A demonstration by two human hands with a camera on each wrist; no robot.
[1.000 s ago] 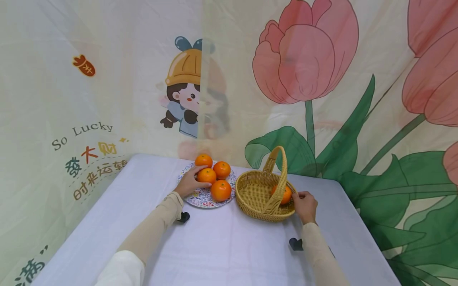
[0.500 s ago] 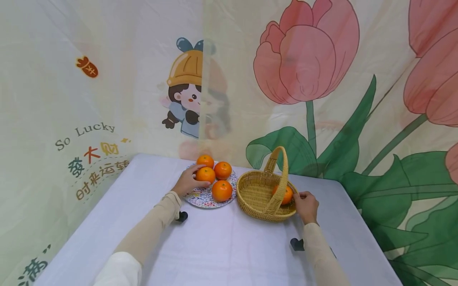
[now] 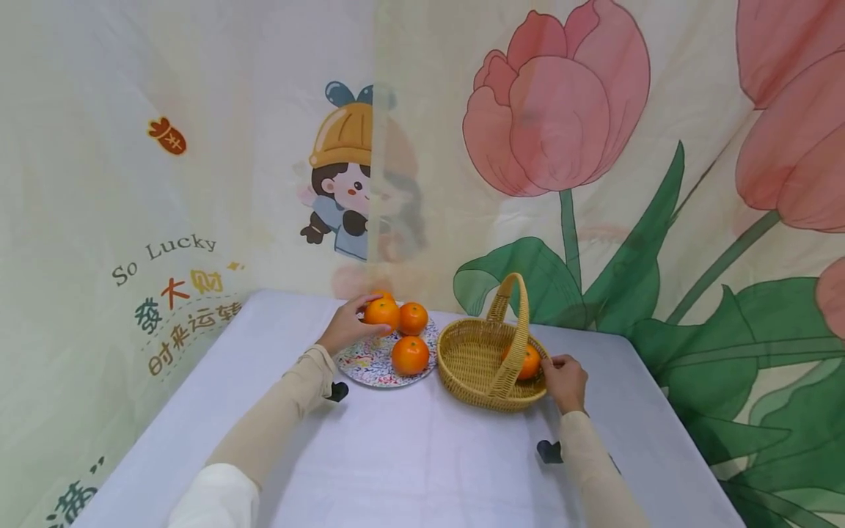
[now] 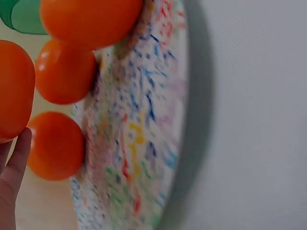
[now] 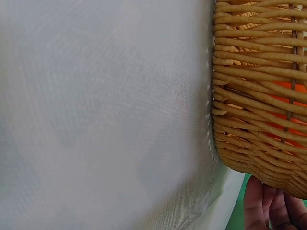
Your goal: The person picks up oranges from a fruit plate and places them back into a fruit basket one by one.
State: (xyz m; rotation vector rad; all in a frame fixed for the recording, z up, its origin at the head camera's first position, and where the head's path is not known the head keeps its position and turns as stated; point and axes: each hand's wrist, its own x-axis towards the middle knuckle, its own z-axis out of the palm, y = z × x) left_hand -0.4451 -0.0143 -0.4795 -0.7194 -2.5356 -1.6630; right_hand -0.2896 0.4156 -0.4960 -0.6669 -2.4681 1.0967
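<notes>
My left hand grips an orange between thumb and fingers, raised above the speckled plate. In the left wrist view, the held orange stands apart from the plate, with a fingertip against its side. Three other oranges lie on that plate, among them a front orange and a right orange; the back one is mostly hidden behind the held fruit. To the right stands a wicker basket with one orange inside. My right hand pinches the basket's right rim.
A white cloth covers the table. Behind it hangs a printed curtain with tulips and a cartoon figure. The basket's tall arched handle rises over its opening. Plate and basket stand close side by side.
My left hand has lifted the gripped orange up from the plate, and it now overlaps the back orange in view. The right hand and basket have stayed in place.
</notes>
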